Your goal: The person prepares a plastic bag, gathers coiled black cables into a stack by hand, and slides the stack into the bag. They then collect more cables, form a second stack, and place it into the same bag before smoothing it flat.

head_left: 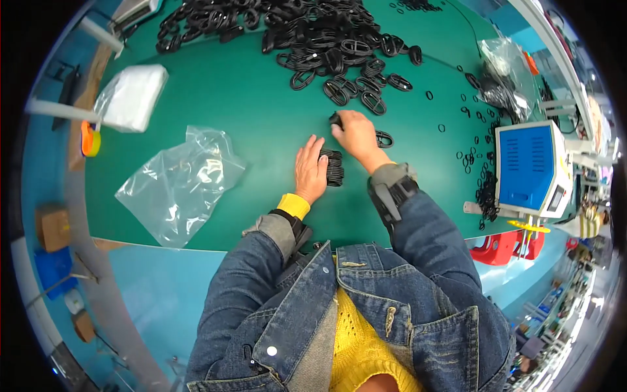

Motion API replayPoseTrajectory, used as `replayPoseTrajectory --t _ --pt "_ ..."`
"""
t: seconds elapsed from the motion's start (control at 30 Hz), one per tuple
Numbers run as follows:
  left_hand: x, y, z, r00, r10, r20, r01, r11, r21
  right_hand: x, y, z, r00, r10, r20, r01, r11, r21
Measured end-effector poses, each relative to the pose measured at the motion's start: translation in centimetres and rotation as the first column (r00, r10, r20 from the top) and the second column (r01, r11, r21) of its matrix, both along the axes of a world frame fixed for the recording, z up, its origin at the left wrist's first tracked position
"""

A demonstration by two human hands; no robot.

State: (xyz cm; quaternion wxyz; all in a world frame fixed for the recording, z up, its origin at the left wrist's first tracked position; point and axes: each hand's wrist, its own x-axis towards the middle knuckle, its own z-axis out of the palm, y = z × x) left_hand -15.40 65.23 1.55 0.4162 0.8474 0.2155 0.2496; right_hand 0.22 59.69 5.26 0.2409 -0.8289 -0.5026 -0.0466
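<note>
A row of black coiled cables [334, 168], packed side by side, sits on the green table in front of me. My left hand [310, 170] lies against its left side, fingers stretched out and thumb touching the cables. Just beyond the row, my right hand [356, 136] is closed around a black cable coil [336, 120], mostly hidden by the fingers. Another cable coil [384, 138] lies flat to the right of that hand. Farther back, a big loose pile of black cable coils [320, 39] spreads over the table.
An empty clear plastic bag [186, 183] lies at left, with a stack of white bags [134, 98] behind it. Small black rings [486, 189] are scattered at right beside a blue and white machine [530, 168]. A filled clear bag [506, 75] stands at far right; a red stool [499, 248] is below.
</note>
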Motion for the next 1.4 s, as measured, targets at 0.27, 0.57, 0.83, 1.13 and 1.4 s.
replayPoseTrajectory --t 0.27,0.57,0.83,1.13,1.4 --pt "0.0 -0.8 -0.6 0.997 0.067 0.038 -0.063 0.994 -0.088 -3.9 -3.3 -2.7 0.508 0.042 -0.86 0.432 0.852 0.296" --pt "0.1 -0.7 -0.1 1.0 0.024 0.007 -0.024 1.0 0.014 -1.7 -5.3 -1.7 0.81 0.143 -0.568 -0.191 0.981 -0.025" --pt "0.0 -0.1 -0.5 1.0 0.01 -0.009 -0.01 0.999 -0.043 -2.8 -5.4 -0.6 0.923 0.09 -0.375 -0.173 0.965 -0.196" --pt "0.7 -0.7 -0.6 0.997 0.082 0.015 -0.081 0.996 -0.039 -4.5 -3.8 -2.8 0.479 0.205 -0.853 0.074 0.959 0.272" --pt "0.6 -0.6 -0.4 0.999 0.054 0.003 -0.053 0.994 -0.099 -6.7 -5.0 -3.6 0.573 0.134 -0.809 0.254 0.909 0.331"
